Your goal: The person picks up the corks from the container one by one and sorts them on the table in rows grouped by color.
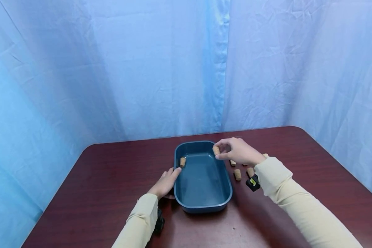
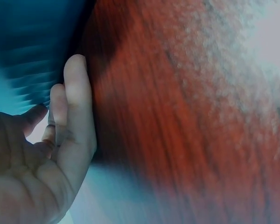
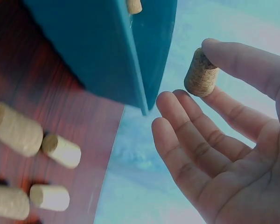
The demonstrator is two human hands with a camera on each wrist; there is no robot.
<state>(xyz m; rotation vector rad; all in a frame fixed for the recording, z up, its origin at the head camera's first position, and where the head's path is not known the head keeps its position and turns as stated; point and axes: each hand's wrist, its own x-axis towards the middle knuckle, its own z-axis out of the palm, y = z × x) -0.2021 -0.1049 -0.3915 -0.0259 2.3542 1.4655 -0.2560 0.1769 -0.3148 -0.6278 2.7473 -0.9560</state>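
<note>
My right hand (image 1: pixel 240 151) pinches a cork (image 1: pixel 216 150) between thumb and fingertips, just over the right rim of a blue tub (image 1: pixel 201 206). In the right wrist view this cork (image 3: pixel 201 77) is tilted, and the other fingers (image 3: pixel 200 149) are spread away from it. My left hand (image 1: pixel 165 181) holds the tub's left side, thumb at the rim and fingers along the outer wall. The left wrist view shows those fingers (image 2: pixel 77 102) beside the blue wall, low by the table. Another cork (image 1: pixel 182 162) is inside the tub against its left wall.
Several corks lie to the right of the tub, among them a near cork (image 1: pixel 237 174) and one beside my right wrist (image 1: pixel 250 171). The dark red table (image 1: pixel 117 179) ends at the back by a light blue curtain (image 1: pixel 161 69).
</note>
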